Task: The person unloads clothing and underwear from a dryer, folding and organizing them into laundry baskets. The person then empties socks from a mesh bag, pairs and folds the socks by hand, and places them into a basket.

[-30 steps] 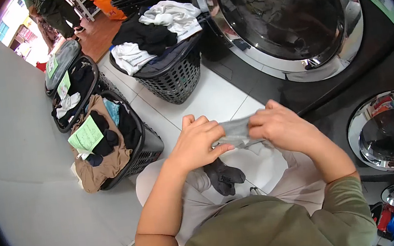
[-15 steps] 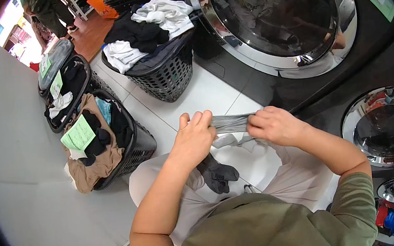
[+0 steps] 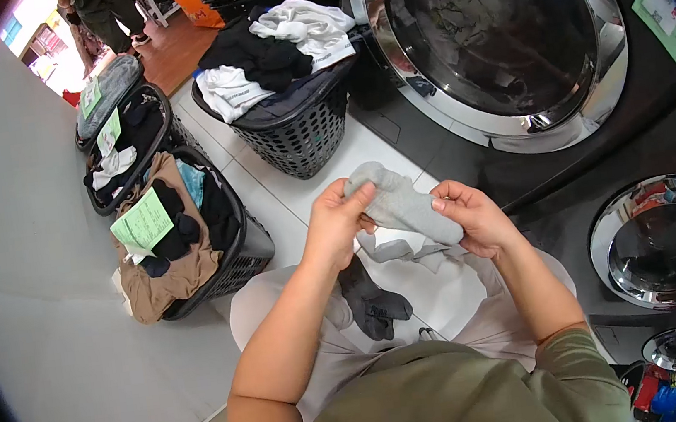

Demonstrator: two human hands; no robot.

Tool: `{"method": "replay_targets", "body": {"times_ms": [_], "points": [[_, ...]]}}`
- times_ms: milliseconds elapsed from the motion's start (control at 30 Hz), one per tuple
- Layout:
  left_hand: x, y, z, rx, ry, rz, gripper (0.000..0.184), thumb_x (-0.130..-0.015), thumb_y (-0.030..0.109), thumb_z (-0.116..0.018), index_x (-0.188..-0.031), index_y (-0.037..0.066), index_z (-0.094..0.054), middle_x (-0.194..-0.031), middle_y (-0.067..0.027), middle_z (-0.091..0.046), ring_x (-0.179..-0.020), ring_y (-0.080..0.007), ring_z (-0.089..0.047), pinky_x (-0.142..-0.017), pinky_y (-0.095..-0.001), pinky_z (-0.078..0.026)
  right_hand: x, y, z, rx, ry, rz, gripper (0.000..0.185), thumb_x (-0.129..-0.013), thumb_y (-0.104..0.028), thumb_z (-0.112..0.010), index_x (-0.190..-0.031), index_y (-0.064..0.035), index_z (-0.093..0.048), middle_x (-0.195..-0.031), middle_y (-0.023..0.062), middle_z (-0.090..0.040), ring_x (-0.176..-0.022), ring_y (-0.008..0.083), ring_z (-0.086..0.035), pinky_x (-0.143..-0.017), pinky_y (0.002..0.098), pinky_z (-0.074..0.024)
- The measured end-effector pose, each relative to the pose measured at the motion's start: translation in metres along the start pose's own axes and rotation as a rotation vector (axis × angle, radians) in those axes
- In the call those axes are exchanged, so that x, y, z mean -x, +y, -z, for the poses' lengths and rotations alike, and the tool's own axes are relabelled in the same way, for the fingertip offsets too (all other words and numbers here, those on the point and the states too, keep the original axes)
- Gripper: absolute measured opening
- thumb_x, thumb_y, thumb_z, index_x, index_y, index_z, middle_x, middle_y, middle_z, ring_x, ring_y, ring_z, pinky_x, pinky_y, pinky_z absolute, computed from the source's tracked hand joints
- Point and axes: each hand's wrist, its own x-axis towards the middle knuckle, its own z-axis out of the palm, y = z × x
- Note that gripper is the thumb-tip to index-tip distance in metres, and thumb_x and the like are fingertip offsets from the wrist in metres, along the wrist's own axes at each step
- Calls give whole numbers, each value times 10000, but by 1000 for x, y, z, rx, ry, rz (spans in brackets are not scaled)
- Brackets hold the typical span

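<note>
In the head view, grey fabric stretched into a narrow band between the hands half a second ago; now a broad light grey knit sock (image 3: 404, 207) spans them above the white tiled floor (image 3: 318, 186). The left hand (image 3: 343, 217) pinches its upper end, the right hand (image 3: 474, 216) its lower end. The dark grey sock (image 3: 378, 306) remains below the left hand.

A black perforated plastic basket (image 3: 301, 138), near the floor's edge along the black machine (image 3: 422, 147), is heaped with black and white clothes (image 3: 258, 62). The nearest left-side black plastic basket (image 3: 254, 239) holds brown, black and blue clothes (image 3: 168, 289) under a green paper slip (image 3: 142, 223).
</note>
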Motion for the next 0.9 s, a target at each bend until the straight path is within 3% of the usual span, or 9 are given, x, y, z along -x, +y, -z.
{"method": "replay_targets", "body": {"times_ms": [100,200,300,367,467,633,767,833,900], "points": [[2,6,-4,236,-21,-9,344,-932,304,-661,-1097,13,-586,-1021,-99,-663,-946,-190,-639,-868,-404,-524,0,-1,4,-33,-1,-12,165,-965,-170,-610,-1076,-50,-589,-951,34,-651,-810,115,-633,-699,260,-518],[13,14,-15,397,-98,103,368,-930,315,-663,-1119,11,-574,-1026,-109,-656,-976,-205,-637,-884,-408,-524,-2,11,5,-101,-37,16,176,-963,-158,-604,-1101,-48,-588,-966,42,-652,-823,126,-639,-705,267,-527],[2,2,-3,205,-92,35,377,-927,325,-667,-1104,10,-564,-1004,-103,-649,-955,-205,-640,-866,-388,-535,-3,13,2,-264,-64,10,219,-951,-155,-618,-1129,-32,-584,-998,52,-650,-863,140,-641,-735,277,-530],[1,-1,-4,126,34,-36,369,-940,349,-644,-1062,9,-569,-951,-92,-649,-883,-195,-650,-797,-365,-551,-6,14,-9,-354,-2,73,270,-937,-166,-644,-1157,-22,-581,-1009,55,-647,-878,149,-638,-735,282,-525],[-2,-4,-2,83,161,-52,373,-968,385,-590,-996,13,-573,-855,-74,-648,-721,-170,-641,-635,-322,-547,-6,23,-10,-151,9,257,350,-910,-91,-650,-1234,5,-561,-1100,78,-636,-921,145,-622,-744,257,-513],[4,10,5,-16,423,-105,402,-1013,416,-484,-918,35,-572,-636,-18,-577,-457,-118,-539,-372,-249,-416,-10,-8,-27,236,116,214,268,-890,-126,-698,-1098,36,-647,-823,76,-668,-615,102,-598,-492,227,-452],[3,20,25,65,415,-143,417,-1007,428,-488,-1112,25,-492,-919,-93,-589,-683,-177,-603,-566,-312,-500,-24,-58,-55,418,-10,143,262,-920,-168,-669,-1084,35,-645,-822,70,-664,-590,84,-577,-447,218,-431],[5,33,19,193,494,-107,452,-999,417,-510,-1213,29,-419,-1114,-135,-544,-852,-226,-617,-705,-368,-514,-53,-81,-68,444,-51,239,298,-928,-174,-654,-1147,26,-627,-937,77,-671,-738,112,-629,-570,243,-511],[4,32,25,116,448,-140,479,-993,378,-527,-1277,31,-360,-1196,-144,-474,-951,-261,-588,-793,-402,-489,-90,-108,-90,458,-84,373,322,-934,-156,-635,-1195,29,-602,-1052,93,-657,-872,140,-640,-699,278,-556]]}}
